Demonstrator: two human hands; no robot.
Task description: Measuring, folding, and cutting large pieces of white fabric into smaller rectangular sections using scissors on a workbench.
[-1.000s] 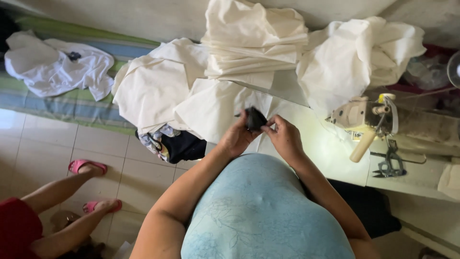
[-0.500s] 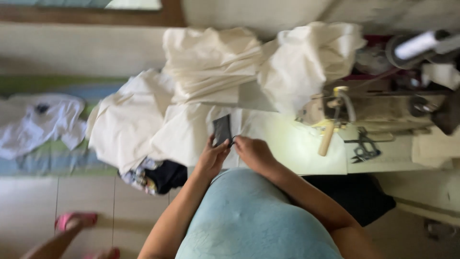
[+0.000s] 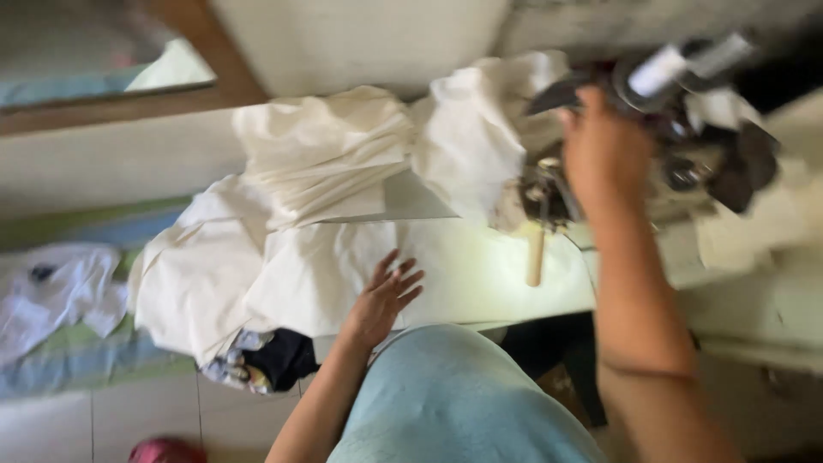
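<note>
My left hand (image 3: 381, 302) lies flat, fingers spread wide, on the cream cloth (image 3: 326, 266) draped over the table (image 3: 506, 283) edge. My right hand (image 3: 604, 150) is raised at the sewing machine (image 3: 686, 129); blur hides its grip. The cloth's long axis runs left to right.

The big pile of cloth (image 3: 317, 197) is creamy white all over, plain with no pattern. The tabletop (image 3: 489, 274) under it is pale white too. A dark blue and black bundle (image 3: 274, 360) peeks out below the cloth. The person's top (image 3: 454, 403) is light blue. The floor tiles (image 3: 103, 420) are pale cream, and a pink slipper (image 3: 167, 450) sits on them. The mat (image 3: 77, 360) has green and blue stripes. A white spool (image 3: 658, 70) sits on the dark machine (image 3: 720, 163).
</note>
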